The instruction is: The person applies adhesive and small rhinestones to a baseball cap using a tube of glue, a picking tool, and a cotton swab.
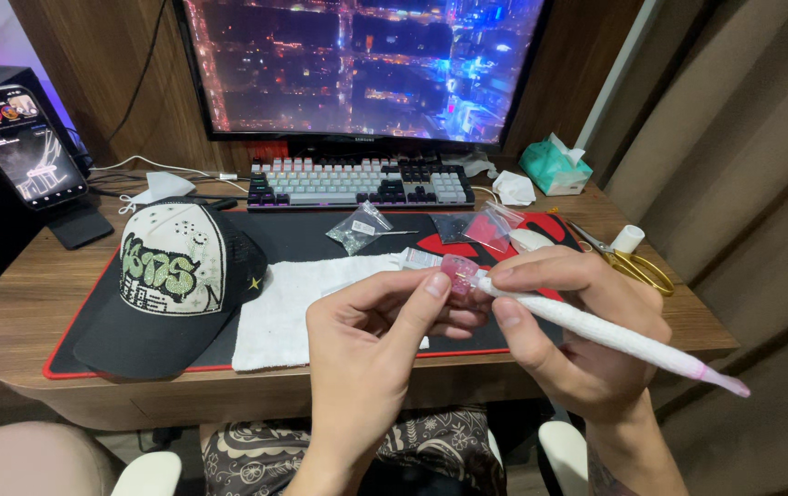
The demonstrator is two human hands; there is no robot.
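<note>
Left hand (371, 335) pinches a small pink block (459, 273) between thumb and index tip; remaining fingers curl under. The block sits at about 1 o'clock from the left palm, right at the fingertips.

Right hand (578, 321) grips a white wrapped pen tool (610, 335) pencil-style, thumb and index closed on the front end. The tool's tip touches the pink block at 9 o'clock from the right hand; its pink tail end points out at 4 o'clock, past the desk edge. Both hands meet over the front edge of the desk (17, 312), fingertips just beside each other.

Surroundings:
- White cloth (279, 308) on the black desk mat (311, 234), just behind the left hand, 11 o'clock.
- Black cap (173, 285) with a studded white front panel, 9 o'clock from the left hand, partly on the mat.
- Small clear zip bags (362, 226) at 12 o'clock, between hands and keyboard (362, 184).
- Gold scissors (633, 264) at 1 o'clock from the right hand, beside a small white roll (628, 238).
- Teal tissue pack (555, 165), far right corner.
- Monitor (362, 64) behind the keyboard; phone (22, 145) on a stand, far left.
</note>
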